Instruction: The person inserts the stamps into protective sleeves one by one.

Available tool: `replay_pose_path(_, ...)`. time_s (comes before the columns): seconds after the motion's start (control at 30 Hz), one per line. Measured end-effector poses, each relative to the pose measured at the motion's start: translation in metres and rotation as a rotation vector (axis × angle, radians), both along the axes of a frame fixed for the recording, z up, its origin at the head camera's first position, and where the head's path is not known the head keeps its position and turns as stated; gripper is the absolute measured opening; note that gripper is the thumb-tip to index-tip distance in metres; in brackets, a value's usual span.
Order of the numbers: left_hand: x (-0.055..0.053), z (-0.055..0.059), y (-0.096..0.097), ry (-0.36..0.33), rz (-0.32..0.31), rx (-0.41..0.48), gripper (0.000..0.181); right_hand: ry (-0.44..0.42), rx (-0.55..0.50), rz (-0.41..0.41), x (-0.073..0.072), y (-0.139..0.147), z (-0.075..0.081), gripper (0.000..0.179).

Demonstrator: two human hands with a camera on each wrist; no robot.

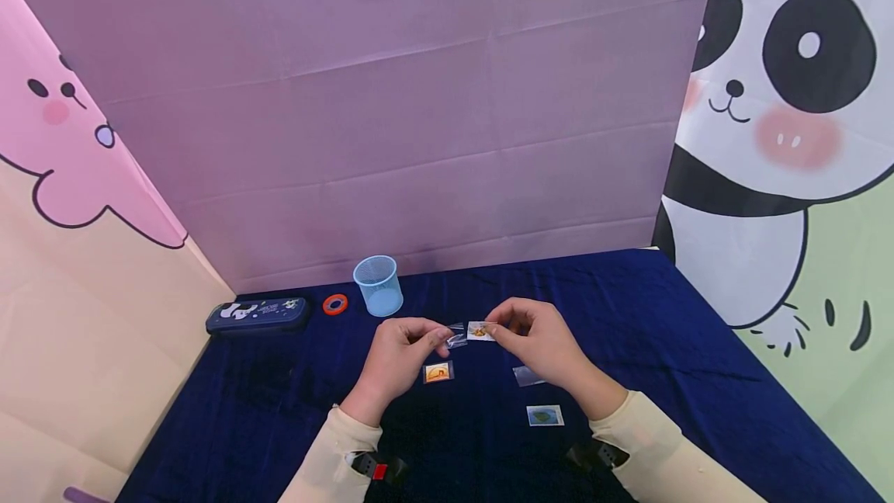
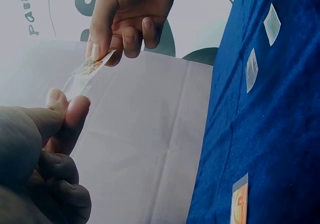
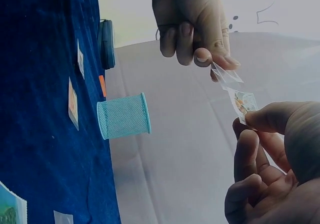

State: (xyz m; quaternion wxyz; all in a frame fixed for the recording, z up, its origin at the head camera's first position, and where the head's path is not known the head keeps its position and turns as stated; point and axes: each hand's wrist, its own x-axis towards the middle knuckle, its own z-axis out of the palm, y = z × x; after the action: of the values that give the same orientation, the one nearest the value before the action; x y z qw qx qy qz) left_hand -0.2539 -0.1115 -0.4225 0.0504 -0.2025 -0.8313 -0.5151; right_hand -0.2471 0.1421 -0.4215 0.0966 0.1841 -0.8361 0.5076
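Note:
My left hand [image 1: 401, 359] pinches a small clear plastic sleeve [image 3: 227, 75] between thumb and forefinger. In my right hand [image 1: 541, 336], thumb and fingers hold a small white-bordered stamp [image 1: 478, 331] with an orange-brown picture. Stamp and sleeve meet edge to edge above the table; whether the stamp's edge is inside the sleeve I cannot tell. On the cloth below lies an orange stamp [image 1: 438, 372] in a clear sleeve. Under the right hand is another clear sleeve [image 1: 527, 376], and nearer me a blue-green stamp [image 1: 545, 415].
A light blue mesh pen cup [image 1: 378, 286] stands at the back, beside a red tape roll [image 1: 335, 304] and a dark blue pencil case [image 1: 257, 315]. Another small card-like piece [image 3: 80, 59] lies left of the orange stamp. Fabric walls border the dark blue cloth [image 1: 279, 425].

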Motion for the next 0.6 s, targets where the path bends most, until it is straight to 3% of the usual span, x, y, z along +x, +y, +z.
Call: replay_pose_path(0.6,0.0012,0.0015,0.0006,-0.004,0.001,-0.017,0.013,-0.022,-0.003,0.031,-0.0015,-0.0018,-0.0040,0.003)
